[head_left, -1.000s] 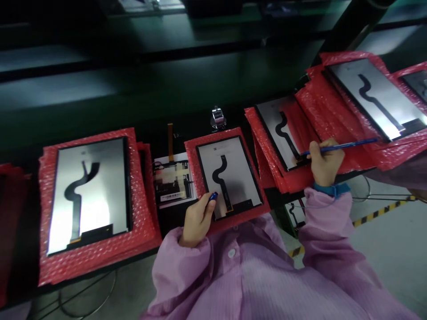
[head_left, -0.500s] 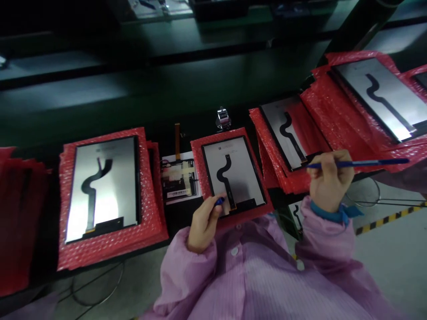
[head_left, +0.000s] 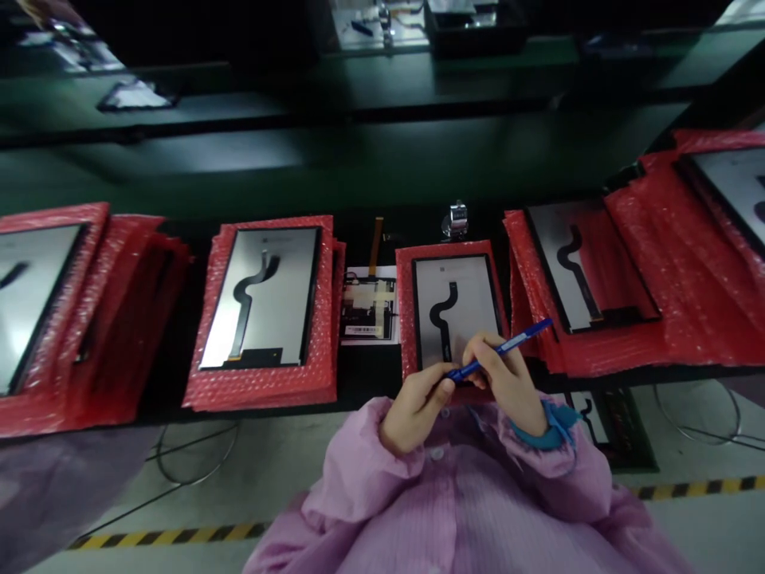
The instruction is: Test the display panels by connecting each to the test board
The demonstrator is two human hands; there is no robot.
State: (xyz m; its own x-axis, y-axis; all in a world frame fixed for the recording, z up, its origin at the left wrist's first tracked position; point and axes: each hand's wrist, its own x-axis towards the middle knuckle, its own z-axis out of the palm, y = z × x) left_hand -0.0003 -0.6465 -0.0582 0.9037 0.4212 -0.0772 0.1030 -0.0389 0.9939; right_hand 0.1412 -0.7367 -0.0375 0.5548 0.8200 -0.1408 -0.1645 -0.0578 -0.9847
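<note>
1. With the middle panel as clock centre and 12 o'clock toward the far side, the left hand sits at 7 o'clock, its fingers pinched together on the lower end of a blue pen.
2. The right hand lies between 4 and 5 o'clock, its fingers clamped around the pen's middle; the pen slants upward toward 2 o'clock.
3. A teal band circles the right wrist.
4. The middle panel lies flat, its curved black ribbon showing, on a red bubble-wrap sleeve on the black desk. Both hands overlap its near edge; whether they touch it I cannot tell.
5. At 12 o'clock, just beyond the sleeve, stands a small silver counter.
6. At 9 o'clock, near the sleeve, lies an open circuit assembly with an orange ribbon pointing to 12; farther out, a left panel rests on stacked red wrap.
7. Between 2 and 3 o'clock, a right panel rests on another red stack.
</note>
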